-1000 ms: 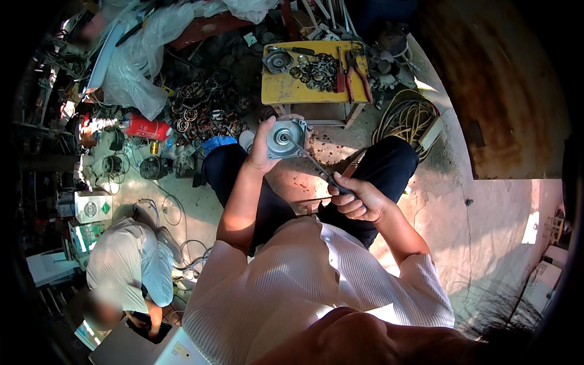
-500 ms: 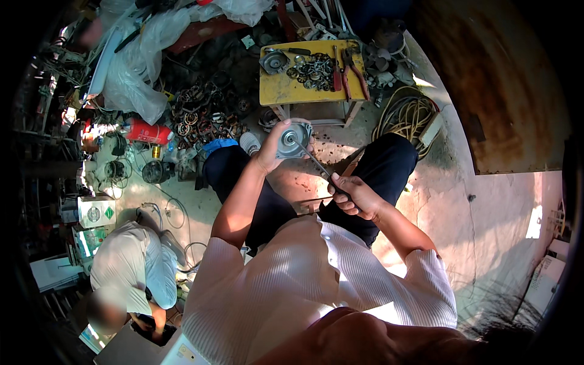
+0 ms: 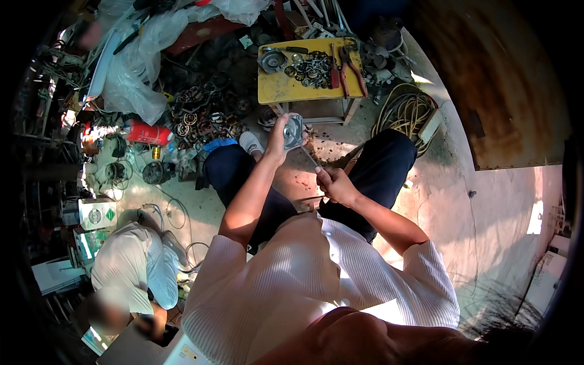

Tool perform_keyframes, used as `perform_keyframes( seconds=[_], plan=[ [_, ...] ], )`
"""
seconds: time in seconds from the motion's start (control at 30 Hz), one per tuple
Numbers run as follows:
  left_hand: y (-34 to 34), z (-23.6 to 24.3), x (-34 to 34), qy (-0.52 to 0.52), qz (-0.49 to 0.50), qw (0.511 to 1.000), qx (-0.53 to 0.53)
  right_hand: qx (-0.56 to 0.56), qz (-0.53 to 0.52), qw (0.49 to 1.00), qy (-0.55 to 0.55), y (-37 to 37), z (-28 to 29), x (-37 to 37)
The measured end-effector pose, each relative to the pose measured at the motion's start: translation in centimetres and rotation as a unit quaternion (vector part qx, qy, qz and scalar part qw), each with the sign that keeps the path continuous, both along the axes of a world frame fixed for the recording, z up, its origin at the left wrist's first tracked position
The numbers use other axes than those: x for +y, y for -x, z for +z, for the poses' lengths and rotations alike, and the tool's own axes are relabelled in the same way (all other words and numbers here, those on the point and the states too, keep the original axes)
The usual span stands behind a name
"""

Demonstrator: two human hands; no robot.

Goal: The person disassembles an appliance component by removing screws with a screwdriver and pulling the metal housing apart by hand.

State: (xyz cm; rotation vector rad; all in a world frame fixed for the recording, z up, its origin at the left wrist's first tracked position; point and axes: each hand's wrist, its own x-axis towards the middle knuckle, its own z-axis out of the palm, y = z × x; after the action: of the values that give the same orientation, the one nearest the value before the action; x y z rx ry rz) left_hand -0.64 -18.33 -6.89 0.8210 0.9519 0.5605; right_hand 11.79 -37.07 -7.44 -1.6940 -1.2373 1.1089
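My left hand (image 3: 277, 140) grips a round grey metal motor end cover (image 3: 293, 131) by its left side, held up between my knees and tilted. My right hand (image 3: 336, 185) is closed round a screwdriver (image 3: 309, 157), whose handle is mostly hidden in the fist. Its thin shaft slants up and left to the lower edge of the cover. Whether the tip touches the metal is hard to make out.
Ahead stands a low yellow table (image 3: 271, 88) bearing a second end cover (image 3: 272, 60), several metal rings (image 3: 313, 70), a red-handled screwdriver (image 3: 334, 76) and pliers (image 3: 351, 70). Coiled cable (image 3: 401, 115) lies right of it. A person (image 3: 125, 261) bends over at lower left.
The cover has turned in my left hand, showing its face less squarely. My right hand and the screwdriver have shifted left and slightly up, and the wrist has rotated.
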Motion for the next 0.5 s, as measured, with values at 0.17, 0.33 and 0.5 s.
perform_keyframes(
  seconds=[0.17,0.33,0.5],
  plan=[
    [2.2,-3.6,-1.7,0.122,0.030,0.992,0.024,-0.184,0.108,0.977,-0.003,-2.6,-1.9,-0.4],
    [2.5,-0.4,0.1,0.174,0.077,0.959,-0.209,0.153,0.066,0.977,0.134,-2.7,1.2,1.5],
    [4.1,3.2,0.8,0.151,0.035,0.932,-0.327,0.411,0.026,0.892,0.187,-2.3,6.9,1.4]
  ],
)
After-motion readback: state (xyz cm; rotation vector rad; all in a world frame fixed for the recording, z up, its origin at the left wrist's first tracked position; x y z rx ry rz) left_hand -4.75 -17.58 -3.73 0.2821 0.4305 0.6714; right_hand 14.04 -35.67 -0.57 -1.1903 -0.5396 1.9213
